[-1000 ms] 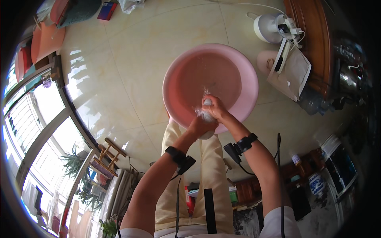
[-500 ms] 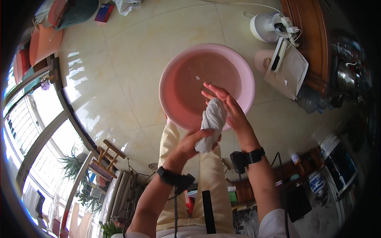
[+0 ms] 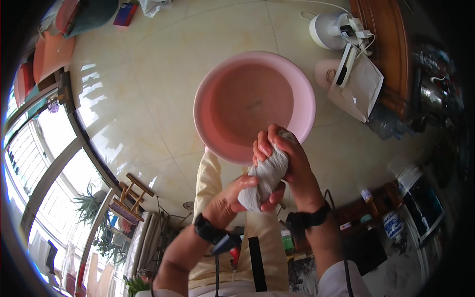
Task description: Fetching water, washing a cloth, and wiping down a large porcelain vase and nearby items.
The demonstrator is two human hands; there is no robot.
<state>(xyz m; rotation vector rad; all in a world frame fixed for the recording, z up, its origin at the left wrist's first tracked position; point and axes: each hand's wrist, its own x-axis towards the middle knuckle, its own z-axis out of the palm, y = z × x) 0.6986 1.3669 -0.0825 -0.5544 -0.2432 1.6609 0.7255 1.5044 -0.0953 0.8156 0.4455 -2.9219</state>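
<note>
A grey-white wet-looking cloth (image 3: 269,173), bunched into a thick roll, is held between both hands above my lap, at the near rim of the basin. My left hand (image 3: 232,194) wraps its lower end, thumb on top and fingertips showing on the far side. Around the upper end my right hand (image 3: 291,153) is closed, fingers curled over the cloth. Just beyond stands a pink round basin (image 3: 202,116) with cloudy water in it. Black bands sit on both wrists.
A wooden cabinet (image 3: 388,54) stands at the right, with a white lamp-like device (image 3: 326,32) and cables by it. A paper bag (image 3: 363,86) leans there. At the left are a small wooden stool (image 3: 127,205) and glass doors. Chairs fill the far left corner.
My right hand, open against the cloth before, has closed its fingers around the upper end. Both hands and the cloth have come slightly nearer to me.
</note>
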